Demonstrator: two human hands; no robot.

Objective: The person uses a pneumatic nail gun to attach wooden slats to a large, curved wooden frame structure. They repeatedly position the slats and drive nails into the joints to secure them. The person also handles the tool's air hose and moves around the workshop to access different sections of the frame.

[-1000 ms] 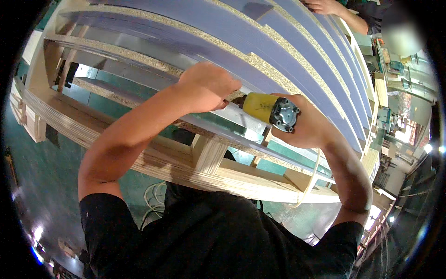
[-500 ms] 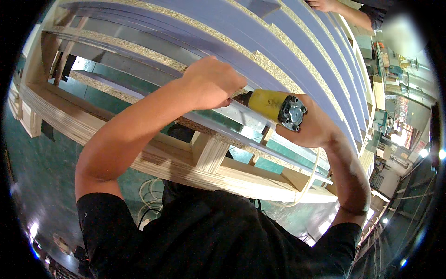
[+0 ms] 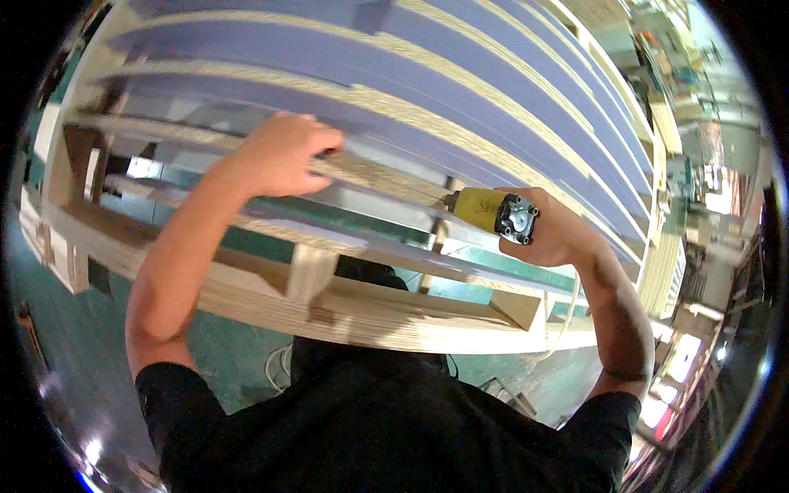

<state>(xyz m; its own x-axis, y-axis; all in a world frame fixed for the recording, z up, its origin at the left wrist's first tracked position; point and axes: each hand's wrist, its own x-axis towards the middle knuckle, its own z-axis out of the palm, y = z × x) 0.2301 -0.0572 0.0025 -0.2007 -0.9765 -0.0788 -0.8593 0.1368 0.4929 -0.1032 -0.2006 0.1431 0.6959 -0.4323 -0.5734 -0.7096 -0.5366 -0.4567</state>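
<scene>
Left hand [image 3: 283, 154]: your fingers curl closed over the raw chipboard edge of a purple-faced panel [image 3: 394, 177], probably to steady it.
Panels: many stand on edge in a pale wooden rack [image 3: 345, 308], faces close together.
Yellow power tool [image 3: 491, 212]: its nose points into the panel edge, though the tip is hidden.
Right hand [image 3: 555, 234]: wrapped tight round the tool's rear, bracing it level.
</scene>
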